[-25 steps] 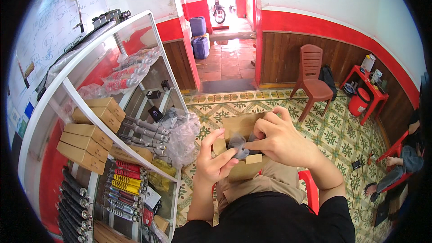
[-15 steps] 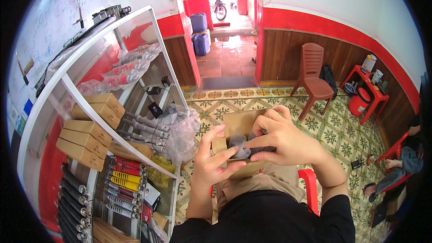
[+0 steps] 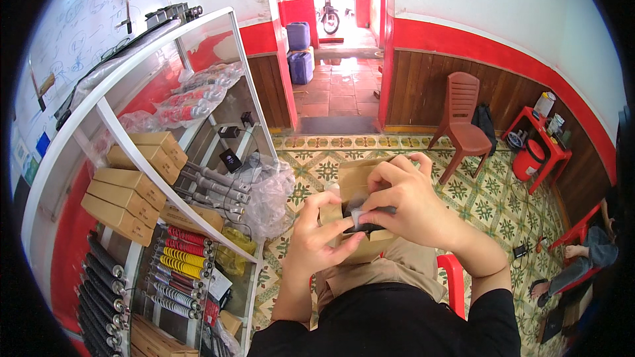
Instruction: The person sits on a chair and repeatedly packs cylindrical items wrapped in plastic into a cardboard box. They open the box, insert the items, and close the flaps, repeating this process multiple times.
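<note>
An open cardboard box (image 3: 357,173) rests over my lap, its flaps raised. Around its left side curl the fingers of my left hand (image 3: 321,228), with the index finger reaching inward and the thumb along the near edge. My right hand (image 3: 407,205) is over the opening, thumb and fingers pinched on a grey translucent plastic wrap (image 3: 358,217). Something dark shows inside the box below the wrap; my fingers hide most of it.
To my left stands a glass display case (image 3: 248,86) holding brown boxes (image 3: 126,201) and coil-spring shock absorbers (image 3: 182,261). A brown plastic chair (image 3: 461,122), a red side table (image 3: 555,149) and a red bin (image 3: 528,160) are at the right. Another person's leg (image 3: 575,271) shows far right.
My right hand has drawn in closer to my left, and its fingers are now pinched on the plastic. The wrap looks more gathered. The view has shifted slightly.
</note>
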`<control>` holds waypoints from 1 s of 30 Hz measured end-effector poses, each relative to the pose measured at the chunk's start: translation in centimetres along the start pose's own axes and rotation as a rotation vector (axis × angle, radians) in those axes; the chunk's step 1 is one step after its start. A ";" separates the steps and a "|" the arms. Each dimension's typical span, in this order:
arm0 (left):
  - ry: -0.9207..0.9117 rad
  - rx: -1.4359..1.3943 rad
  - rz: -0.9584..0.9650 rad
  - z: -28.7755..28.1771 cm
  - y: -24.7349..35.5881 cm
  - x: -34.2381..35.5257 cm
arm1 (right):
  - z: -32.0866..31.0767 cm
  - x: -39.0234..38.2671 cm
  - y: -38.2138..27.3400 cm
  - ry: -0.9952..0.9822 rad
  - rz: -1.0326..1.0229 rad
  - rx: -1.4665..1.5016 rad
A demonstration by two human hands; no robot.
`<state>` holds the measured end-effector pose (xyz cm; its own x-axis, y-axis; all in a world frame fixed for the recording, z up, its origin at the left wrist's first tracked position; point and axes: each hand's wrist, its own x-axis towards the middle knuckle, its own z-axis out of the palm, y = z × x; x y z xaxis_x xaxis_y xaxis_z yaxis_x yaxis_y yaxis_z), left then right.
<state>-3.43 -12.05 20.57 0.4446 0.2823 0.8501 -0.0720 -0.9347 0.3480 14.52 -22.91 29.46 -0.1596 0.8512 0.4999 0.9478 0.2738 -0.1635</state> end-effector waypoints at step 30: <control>0.122 0.062 0.040 1.3 -1.4 -0.3 | 1.6 1.5 1.6 -0.004 -0.147 0.379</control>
<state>-2.29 -11.17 19.30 0.3303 0.2656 0.9057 -0.0304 -0.9561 0.2914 15.36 -20.47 28.56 -0.2882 0.7921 0.5380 0.7457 0.5381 -0.3928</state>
